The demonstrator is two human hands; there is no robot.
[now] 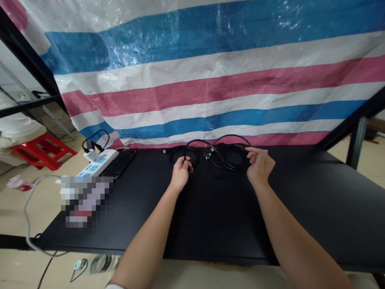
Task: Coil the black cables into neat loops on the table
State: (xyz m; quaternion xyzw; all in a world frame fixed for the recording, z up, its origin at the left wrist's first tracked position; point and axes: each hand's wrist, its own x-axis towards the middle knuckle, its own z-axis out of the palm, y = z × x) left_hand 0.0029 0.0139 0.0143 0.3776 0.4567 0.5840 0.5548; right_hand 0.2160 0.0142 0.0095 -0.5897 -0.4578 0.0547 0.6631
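Observation:
A black cable [234, 165] lies in loose loops at the back of the black table [210, 216], in front of the striped sheet. My left hand [181, 170] is closed on the cable over the smaller left coil [172, 149]. At the right edge of the larger coil, my right hand [259, 162] has its fingers pinched together on a part of the cable. One cable end with a light plug [164, 151] rests left of the left coil. Another connector [209, 153] shows between the two coils.
A white power strip [100, 162] with plugged-in adapters and a dark phone [119, 163] lie at the table's left. The striped sheet [192, 94] hangs behind. A red stool [45, 150] and a seated person's clothing [18, 129] are beyond the left edge.

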